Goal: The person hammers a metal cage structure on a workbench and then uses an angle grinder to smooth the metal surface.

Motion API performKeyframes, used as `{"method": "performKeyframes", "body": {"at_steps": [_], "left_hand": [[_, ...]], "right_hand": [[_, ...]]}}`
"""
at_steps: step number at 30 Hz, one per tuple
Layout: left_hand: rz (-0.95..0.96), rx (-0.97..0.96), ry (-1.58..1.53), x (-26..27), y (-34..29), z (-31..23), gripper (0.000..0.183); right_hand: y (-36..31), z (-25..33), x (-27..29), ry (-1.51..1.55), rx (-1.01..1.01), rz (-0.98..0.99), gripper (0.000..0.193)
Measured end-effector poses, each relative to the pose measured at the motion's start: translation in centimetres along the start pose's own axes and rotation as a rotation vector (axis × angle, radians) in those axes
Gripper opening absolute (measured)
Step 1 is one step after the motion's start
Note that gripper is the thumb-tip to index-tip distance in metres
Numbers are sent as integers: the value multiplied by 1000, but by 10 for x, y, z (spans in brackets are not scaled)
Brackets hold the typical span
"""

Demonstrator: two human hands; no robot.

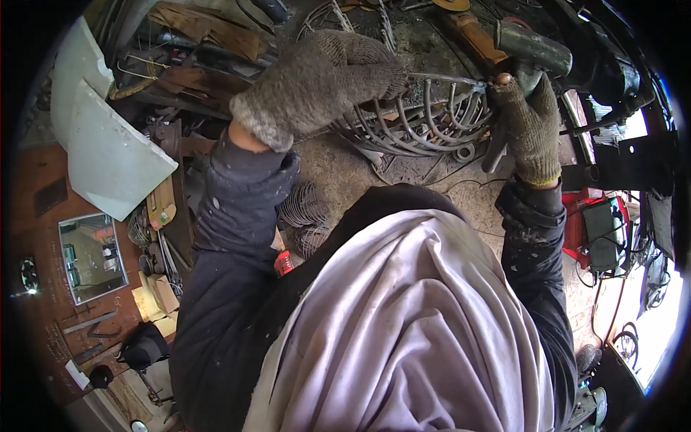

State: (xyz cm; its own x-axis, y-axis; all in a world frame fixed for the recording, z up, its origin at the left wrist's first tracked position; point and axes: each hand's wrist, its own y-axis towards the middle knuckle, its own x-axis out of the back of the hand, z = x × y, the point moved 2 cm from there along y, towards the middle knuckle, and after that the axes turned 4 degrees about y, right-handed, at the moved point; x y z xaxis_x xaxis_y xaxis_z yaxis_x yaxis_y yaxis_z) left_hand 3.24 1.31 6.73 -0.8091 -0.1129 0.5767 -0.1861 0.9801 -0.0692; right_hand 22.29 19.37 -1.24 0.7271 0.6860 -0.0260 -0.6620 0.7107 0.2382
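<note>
My left hand (pixel 324 83), in a worn grey-brown knitted glove, is closed at the upper middle. From its fingertips a thin metal rod (pixel 446 78) runs rightward to my other hand. My right hand (pixel 531 129), gloved alike with a bare thumb tip showing, is closed round a hammer-like tool. That tool's thick grey cylindrical head (pixel 533 47) sticks out above the fist, and a dark flat end shows below it. Beneath the rod lies a row of curved metal bars (pixel 421 129), joined like a rack. Its left part is hidden behind my left glove.
White broken panels (pixel 115 151) and scrap wood (pixel 209 29) lie at the left. Wire coils (pixel 306 205) and a red object (pixel 283 263) are near my left knee. At the right stands a red and grey machine (pixel 603 227) with cables. A brown bar (pixel 479 39) lies ahead.
</note>
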Motion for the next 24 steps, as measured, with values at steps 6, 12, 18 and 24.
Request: {"method": "performKeyframes", "body": {"at_steps": [6, 12, 18, 24], "left_hand": [[15, -99, -167, 0, 5, 29, 32], [-208, -273, 143, 16, -9, 37, 38], [-100, 105, -179, 13, -29, 45, 34], [-267, 7, -248, -8, -38, 46, 36]], "right_hand": [[4, -4, -2, 113, 11, 16, 33], [7, -24, 13, 129, -123, -50, 40], [10, -34, 15, 237, -142, -70, 40], [4, -52, 17, 378, -202, -8, 39]]}}
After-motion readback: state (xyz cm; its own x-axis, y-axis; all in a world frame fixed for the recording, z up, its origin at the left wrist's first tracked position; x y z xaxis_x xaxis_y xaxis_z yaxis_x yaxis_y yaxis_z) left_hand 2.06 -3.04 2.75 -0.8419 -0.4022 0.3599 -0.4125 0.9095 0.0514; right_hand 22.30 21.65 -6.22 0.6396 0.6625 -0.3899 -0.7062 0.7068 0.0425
